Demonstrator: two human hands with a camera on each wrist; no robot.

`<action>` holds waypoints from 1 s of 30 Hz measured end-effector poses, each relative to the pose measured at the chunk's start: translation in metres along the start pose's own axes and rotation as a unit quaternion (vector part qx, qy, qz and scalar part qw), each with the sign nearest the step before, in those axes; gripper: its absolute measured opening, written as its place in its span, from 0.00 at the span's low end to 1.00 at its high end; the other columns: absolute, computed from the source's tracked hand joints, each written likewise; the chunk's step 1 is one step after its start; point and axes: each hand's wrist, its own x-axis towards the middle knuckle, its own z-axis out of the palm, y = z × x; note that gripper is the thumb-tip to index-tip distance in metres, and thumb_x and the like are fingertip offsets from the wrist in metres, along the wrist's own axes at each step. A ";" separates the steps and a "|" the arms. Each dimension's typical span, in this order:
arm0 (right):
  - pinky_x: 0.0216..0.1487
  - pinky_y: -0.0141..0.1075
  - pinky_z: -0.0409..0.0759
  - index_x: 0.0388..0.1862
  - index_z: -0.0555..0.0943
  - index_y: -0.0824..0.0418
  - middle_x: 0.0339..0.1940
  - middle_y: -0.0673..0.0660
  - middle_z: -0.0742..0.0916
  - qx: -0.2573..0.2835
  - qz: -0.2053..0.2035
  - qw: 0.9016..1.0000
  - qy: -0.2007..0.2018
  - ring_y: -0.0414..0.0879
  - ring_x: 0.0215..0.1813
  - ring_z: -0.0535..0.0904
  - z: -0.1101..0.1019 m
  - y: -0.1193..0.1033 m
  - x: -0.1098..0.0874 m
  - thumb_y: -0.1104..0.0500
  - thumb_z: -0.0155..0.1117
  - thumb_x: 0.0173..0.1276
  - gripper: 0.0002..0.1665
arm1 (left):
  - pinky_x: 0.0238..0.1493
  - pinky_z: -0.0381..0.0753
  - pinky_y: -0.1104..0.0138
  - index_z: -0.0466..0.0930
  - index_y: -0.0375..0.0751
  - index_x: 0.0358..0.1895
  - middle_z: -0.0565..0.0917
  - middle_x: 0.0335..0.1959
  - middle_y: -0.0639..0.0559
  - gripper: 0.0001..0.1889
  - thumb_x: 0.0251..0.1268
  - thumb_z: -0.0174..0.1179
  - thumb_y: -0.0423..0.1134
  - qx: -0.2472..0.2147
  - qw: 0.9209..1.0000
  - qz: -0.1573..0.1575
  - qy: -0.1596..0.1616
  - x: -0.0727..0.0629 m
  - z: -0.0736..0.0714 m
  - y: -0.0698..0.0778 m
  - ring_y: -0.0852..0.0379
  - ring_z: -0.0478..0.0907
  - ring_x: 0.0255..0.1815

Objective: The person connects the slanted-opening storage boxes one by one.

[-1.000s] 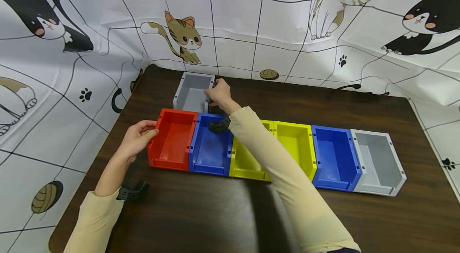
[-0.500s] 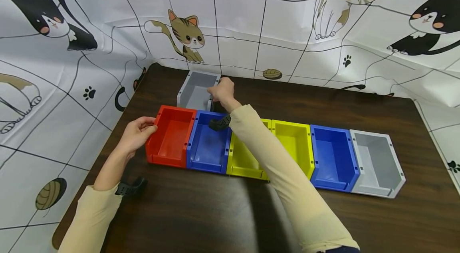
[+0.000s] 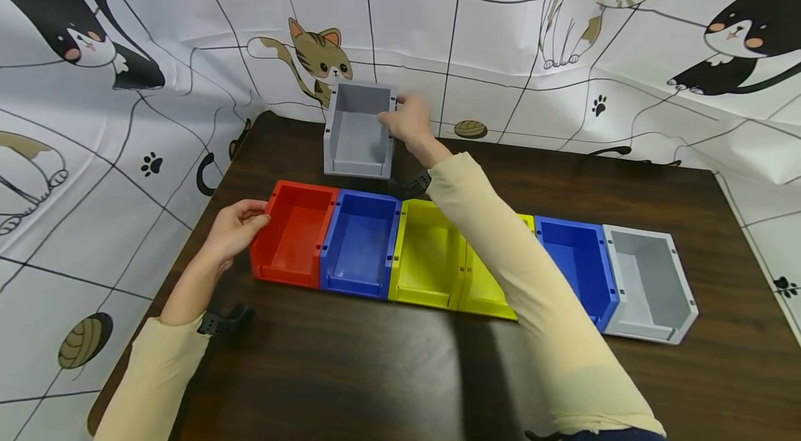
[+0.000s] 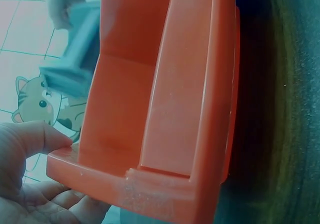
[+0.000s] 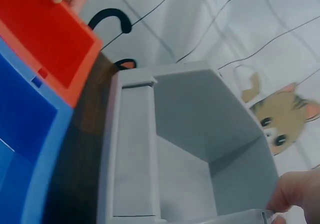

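My right hand (image 3: 409, 122) grips the right side wall of a grey open-fronted storage bin (image 3: 359, 131), raised behind the row of bins. In the right wrist view the grey bin (image 5: 185, 149) fills the middle, with the thumb over its wall's edge. At the row's left end my left hand (image 3: 234, 232) pinches the left wall of a red bin (image 3: 295, 236). The left wrist view has the thumb on the red bin's (image 4: 125, 109) inner side and the fingers beneath the wall's edge.
Right of the red bin stand a blue bin (image 3: 359, 243), two yellow bins (image 3: 428, 257), another blue bin (image 3: 572, 263) and a grey bin (image 3: 647, 284), side by side on a dark wooden table (image 3: 350, 371). A white cat-print cloth (image 3: 500, 30) hangs behind.
My right hand has lifted the grey bin up from the table behind the row and moved it slightly right. The left hand keeps its grip on the red bin, which has barely shifted.
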 end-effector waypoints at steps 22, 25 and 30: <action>0.25 0.24 0.71 0.67 0.66 0.66 0.53 0.65 0.80 -0.001 -0.005 1.000 -0.015 0.39 0.29 0.73 -0.135 0.031 -0.050 0.67 0.56 0.62 0.32 | 0.44 0.79 0.72 0.66 0.22 0.59 0.75 0.52 0.27 0.21 0.70 0.47 0.34 0.035 0.999 0.009 0.018 0.012 0.002 0.005 0.40 0.75 0.49; 0.22 0.24 0.68 0.66 0.67 0.68 0.45 0.62 0.82 0.009 -0.003 1.000 -0.003 0.36 0.23 0.70 -0.154 0.041 -0.058 0.69 0.55 0.61 0.31 | 0.40 0.79 0.75 0.67 0.21 0.58 0.75 0.51 0.27 0.20 0.69 0.48 0.34 0.040 0.999 0.017 0.027 0.012 0.002 0.007 0.40 0.75 0.48; 0.22 0.23 0.70 0.65 0.68 0.71 0.28 0.47 0.82 0.010 -0.004 1.000 0.018 0.34 0.22 0.71 -0.185 0.058 -0.073 0.70 0.55 0.59 0.31 | 0.44 0.81 0.65 0.68 0.22 0.58 0.76 0.50 0.27 0.20 0.69 0.47 0.34 0.059 0.997 0.016 0.041 0.011 -0.001 0.009 0.40 0.75 0.46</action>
